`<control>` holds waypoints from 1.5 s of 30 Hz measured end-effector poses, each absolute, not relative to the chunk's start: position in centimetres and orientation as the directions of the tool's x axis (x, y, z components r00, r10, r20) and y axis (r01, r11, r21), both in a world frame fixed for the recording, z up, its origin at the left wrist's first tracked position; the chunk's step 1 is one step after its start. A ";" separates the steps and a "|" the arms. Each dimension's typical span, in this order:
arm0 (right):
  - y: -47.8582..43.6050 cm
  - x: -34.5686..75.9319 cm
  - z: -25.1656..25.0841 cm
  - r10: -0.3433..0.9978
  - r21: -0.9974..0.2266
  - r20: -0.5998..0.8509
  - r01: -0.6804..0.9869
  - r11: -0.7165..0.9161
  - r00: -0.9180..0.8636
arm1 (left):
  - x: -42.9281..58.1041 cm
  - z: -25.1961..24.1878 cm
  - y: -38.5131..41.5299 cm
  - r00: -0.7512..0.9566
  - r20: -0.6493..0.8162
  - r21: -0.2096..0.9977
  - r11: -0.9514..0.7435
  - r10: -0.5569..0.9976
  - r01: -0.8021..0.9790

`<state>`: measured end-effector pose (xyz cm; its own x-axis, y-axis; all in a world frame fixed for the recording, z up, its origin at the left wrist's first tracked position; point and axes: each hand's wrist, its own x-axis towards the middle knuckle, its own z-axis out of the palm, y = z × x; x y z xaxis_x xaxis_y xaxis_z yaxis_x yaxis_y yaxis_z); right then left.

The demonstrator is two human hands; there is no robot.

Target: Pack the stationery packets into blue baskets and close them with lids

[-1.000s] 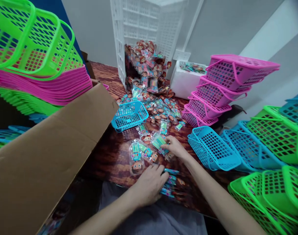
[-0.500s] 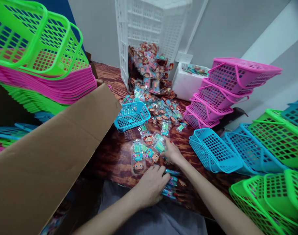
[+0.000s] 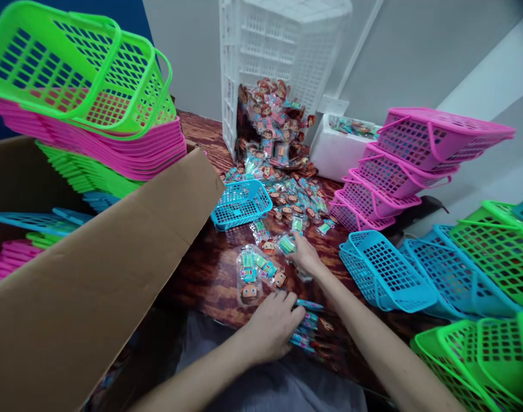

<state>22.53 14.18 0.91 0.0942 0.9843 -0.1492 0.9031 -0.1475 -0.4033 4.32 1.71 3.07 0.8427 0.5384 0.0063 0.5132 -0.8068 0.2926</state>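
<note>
My left hand (image 3: 273,325) lies curled over a small stack of cartoon-doll toy packets (image 3: 308,331) at the near edge of the wooden table (image 3: 210,269). My right hand (image 3: 305,255) reaches forward and pinches a clear packet with a green insert (image 3: 286,244). Two more packets (image 3: 249,274) lie flat just left of both hands. A small blue basket (image 3: 241,203) sits beyond them with packets inside. A big heap of the same packets (image 3: 275,131) spills out of a white crate (image 3: 282,51) at the back.
A brown cardboard box flap (image 3: 94,286) fills the left foreground, with nested green and pink baskets (image 3: 85,114) above it. Pink baskets (image 3: 407,166) stack at the right, blue baskets (image 3: 390,274) and green baskets (image 3: 484,355) lie nearer. A white foam box (image 3: 336,151) stands behind.
My right hand has moved slightly forward over the packets and closed on one. The view has shifted left. My left hand stays on the stack.
</note>
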 end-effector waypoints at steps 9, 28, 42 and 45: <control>12.3 17.6 1.8 0.964 -0.557 -0.241 0.829 -0.041 -0.114 | 4.2 3.0 1.6 0.840 -0.038 0.326 -0.788 0.541 0.522; 5.4 24.1 3.4 0.958 -0.229 -0.206 0.962 0.149 -0.198 | 4.2 3.3 1.6 0.839 -0.040 0.327 -0.787 0.542 0.524; 4.3 26.7 4.7 0.963 -0.111 -0.207 0.982 0.153 -0.173 | 3.7 2.1 1.6 0.767 -0.040 0.480 -0.661 0.640 0.576; 4.0 27.6 4.7 0.953 -0.142 -0.204 0.970 0.199 -0.226 | 3.6 2.2 1.6 0.709 -0.026 0.442 -0.628 0.705 0.641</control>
